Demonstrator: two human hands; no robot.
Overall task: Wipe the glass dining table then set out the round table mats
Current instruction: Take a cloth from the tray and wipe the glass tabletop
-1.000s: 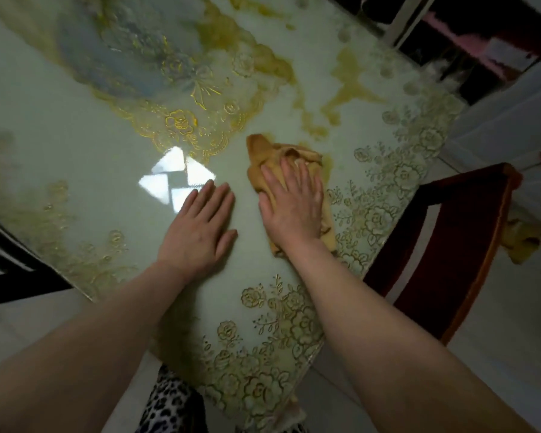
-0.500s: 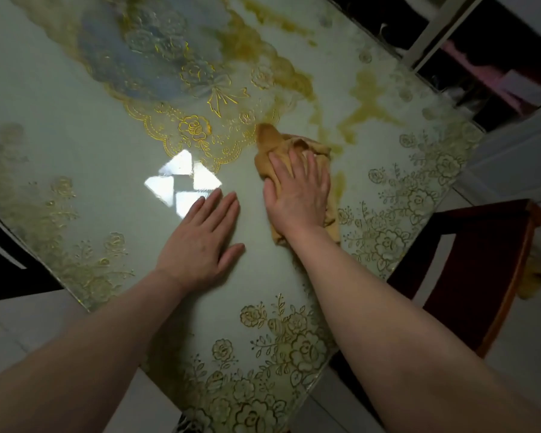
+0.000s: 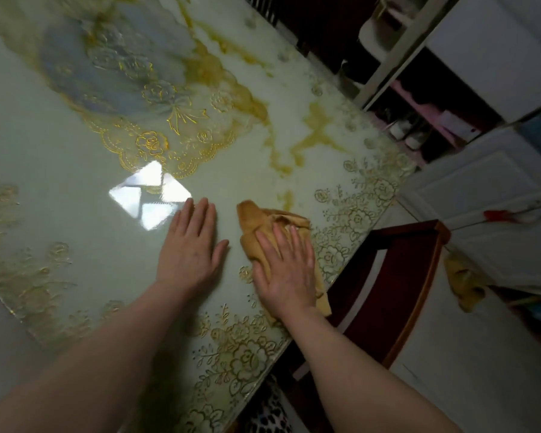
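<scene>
The glass dining table (image 3: 53,157) is pale green with gold flower patterns along its edges. A round lace mat with gold trim (image 3: 132,98) lies on it, up and left of my hands. My right hand (image 3: 285,270) lies flat on a crumpled orange cloth (image 3: 253,223), pressing it onto the glass near the table's right edge. Part of the cloth is hidden under the palm. My left hand (image 3: 189,248) rests flat on the bare glass just left of the cloth, fingers together, holding nothing.
A dark red wooden chair (image 3: 397,292) stands against the table's right edge. Behind it are a white door (image 3: 487,195) and a shelf with small items (image 3: 419,120). A yellow rag (image 3: 463,282) hangs by the door. A window reflection (image 3: 149,195) shines on the glass.
My right hand has dragged the orange cloth back toward me and toward the table's right edge. My left hand has stayed flat in the same spot.
</scene>
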